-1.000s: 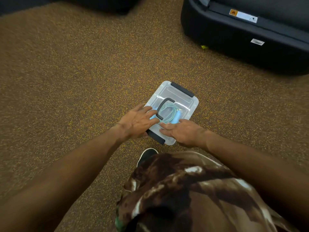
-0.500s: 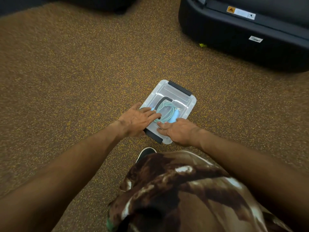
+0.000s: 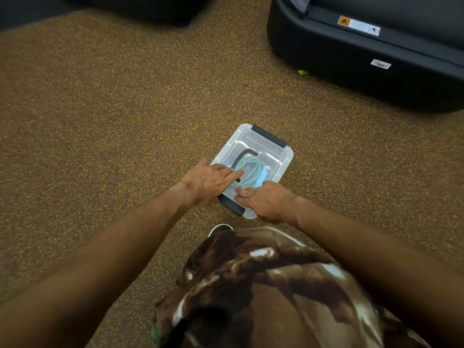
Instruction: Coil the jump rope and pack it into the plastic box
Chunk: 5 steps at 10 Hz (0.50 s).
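Observation:
A clear plastic box point(image 3: 281, 160) with its lid on lies on the speckled brown floor. It has dark latches at its far end point(image 3: 269, 136) and near end point(image 3: 232, 205), and a dark carry handle on the lid. Through the lid I see the coiled teal jump rope point(image 3: 252, 172) with a light blue handle. My left hand point(image 3: 208, 183) lies flat on the lid's near left part, fingers spread across it. My right hand point(image 3: 265, 199) presses on the near right corner, fingers on the lid.
A large black machine base point(image 3: 364, 64) with warning labels stands at the back right. Another dark object point(image 3: 140, 6) sits at the top left. My shoe tip point(image 3: 219, 228) and patterned brown clothing point(image 3: 263, 292) are just below the box.
Both hands stay on the lid's near end with only small shifts of the fingers. The box has not visibly moved on the floor.

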{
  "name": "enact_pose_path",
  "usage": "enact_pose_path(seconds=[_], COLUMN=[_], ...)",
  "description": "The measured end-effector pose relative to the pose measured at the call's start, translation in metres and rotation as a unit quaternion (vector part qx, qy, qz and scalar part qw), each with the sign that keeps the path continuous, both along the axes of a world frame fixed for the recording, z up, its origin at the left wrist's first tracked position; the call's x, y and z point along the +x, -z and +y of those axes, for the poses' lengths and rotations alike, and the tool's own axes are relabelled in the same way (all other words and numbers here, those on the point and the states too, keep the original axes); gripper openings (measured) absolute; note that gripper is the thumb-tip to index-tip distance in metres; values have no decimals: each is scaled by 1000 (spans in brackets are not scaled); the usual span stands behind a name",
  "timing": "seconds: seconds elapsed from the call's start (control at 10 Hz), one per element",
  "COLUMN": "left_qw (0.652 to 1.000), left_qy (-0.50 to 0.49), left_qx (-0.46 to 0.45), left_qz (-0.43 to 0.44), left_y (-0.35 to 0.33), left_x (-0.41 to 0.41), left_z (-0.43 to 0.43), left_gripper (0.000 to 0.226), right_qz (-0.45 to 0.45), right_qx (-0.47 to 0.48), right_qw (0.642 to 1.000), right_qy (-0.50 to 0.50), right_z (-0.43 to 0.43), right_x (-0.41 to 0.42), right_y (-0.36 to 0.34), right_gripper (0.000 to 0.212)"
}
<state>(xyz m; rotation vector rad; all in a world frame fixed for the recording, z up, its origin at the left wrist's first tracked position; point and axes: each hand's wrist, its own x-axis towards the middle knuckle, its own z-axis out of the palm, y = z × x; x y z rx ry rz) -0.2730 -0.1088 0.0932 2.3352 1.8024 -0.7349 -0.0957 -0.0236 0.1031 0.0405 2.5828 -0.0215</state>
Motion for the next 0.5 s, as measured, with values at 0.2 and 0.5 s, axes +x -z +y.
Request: enact_pose_path(seconds=[0.2,0.5], left_qw=[1000,996], left_qy=[4,-60], left_qx=[-5,-49], left_qz=[23,-47], left_y=[4,-4], left_x=[4,10], left_z=[0,11], left_gripper=[97,84], right_qz=[13,-38], right_qx=[-15,-104], right_qw=[1000,986], right_qy=[5,121], right_z=[0,-2], right_x=[4,1], right_y=[1,-15], right_gripper=[54,61])
